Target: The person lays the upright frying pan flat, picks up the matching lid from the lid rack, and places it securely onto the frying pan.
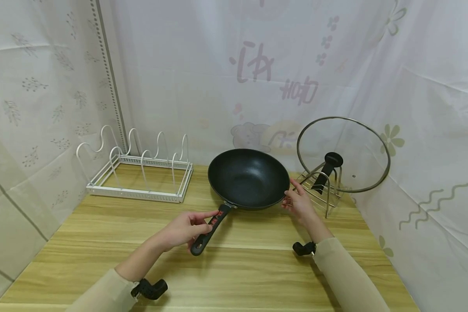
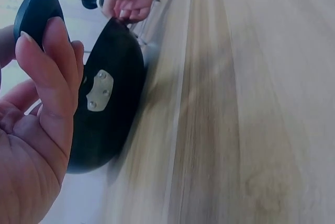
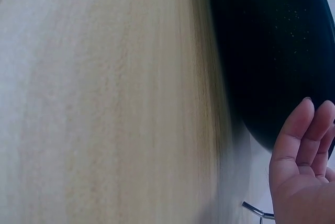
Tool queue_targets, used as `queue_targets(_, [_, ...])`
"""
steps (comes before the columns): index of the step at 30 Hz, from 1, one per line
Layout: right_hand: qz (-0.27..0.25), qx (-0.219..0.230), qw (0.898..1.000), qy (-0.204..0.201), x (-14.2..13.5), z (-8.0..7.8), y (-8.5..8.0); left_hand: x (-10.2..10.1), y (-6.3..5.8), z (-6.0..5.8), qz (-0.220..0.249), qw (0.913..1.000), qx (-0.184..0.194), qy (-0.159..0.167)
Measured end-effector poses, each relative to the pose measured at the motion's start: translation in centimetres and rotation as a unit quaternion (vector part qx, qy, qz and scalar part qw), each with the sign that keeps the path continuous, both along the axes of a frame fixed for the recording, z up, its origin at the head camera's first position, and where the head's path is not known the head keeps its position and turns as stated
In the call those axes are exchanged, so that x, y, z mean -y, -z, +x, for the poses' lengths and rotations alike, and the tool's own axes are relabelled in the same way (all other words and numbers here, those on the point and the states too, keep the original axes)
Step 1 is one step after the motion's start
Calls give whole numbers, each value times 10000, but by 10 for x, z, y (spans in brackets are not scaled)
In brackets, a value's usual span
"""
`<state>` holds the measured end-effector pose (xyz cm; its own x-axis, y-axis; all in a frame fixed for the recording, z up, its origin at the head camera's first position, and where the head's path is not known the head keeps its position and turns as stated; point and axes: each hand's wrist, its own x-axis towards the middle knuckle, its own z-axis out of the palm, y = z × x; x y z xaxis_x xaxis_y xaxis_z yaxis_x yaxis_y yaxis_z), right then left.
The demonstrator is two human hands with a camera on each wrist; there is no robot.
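Note:
A black wok (image 1: 249,178) with one long handle (image 1: 214,225) is at the middle of the wooden table, its dark inside facing up and toward me. My left hand (image 1: 183,232) grips that handle, which bears red lettering. In the left wrist view, fingers (image 2: 47,72) curl around the handle end, and a riveted metal bracket (image 2: 100,90) shows on the wok's outer side. At the right rim, my right hand (image 1: 298,203) pinches the edge. The right wrist view has its fingers (image 3: 294,130) against the wok's underside; the thumb's contact is hidden there.
A white rack (image 1: 136,197) with wavy dividers stands at the back left. Close to the right hand, a small wire rack (image 1: 327,203) holds an upright glass lid (image 1: 359,151) with a black knob. Printed curtains (image 1: 203,86) border the wooden table (image 1: 249,277).

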<state>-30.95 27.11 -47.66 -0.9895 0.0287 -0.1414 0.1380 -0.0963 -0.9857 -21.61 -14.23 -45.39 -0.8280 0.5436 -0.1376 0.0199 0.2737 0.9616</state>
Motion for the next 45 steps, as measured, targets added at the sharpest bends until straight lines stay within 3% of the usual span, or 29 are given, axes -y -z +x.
queue_targets(19, [68,-33,9999,-90,3,11,1,16,0,-13,95,9999,-87,48])
queue_targets(27, [-39,-31,10000,44,9,14,2,19,1,-18,11,9996,7,-287])
queue_targets(34, [-101,-1,9999,83,13,17,6,21,1,-20,-160,9980,-251,-552])
queue_targets(45, [-274,-99,9995,134,19,20,6,27,-1,-33,-330,9957,-637,-588])
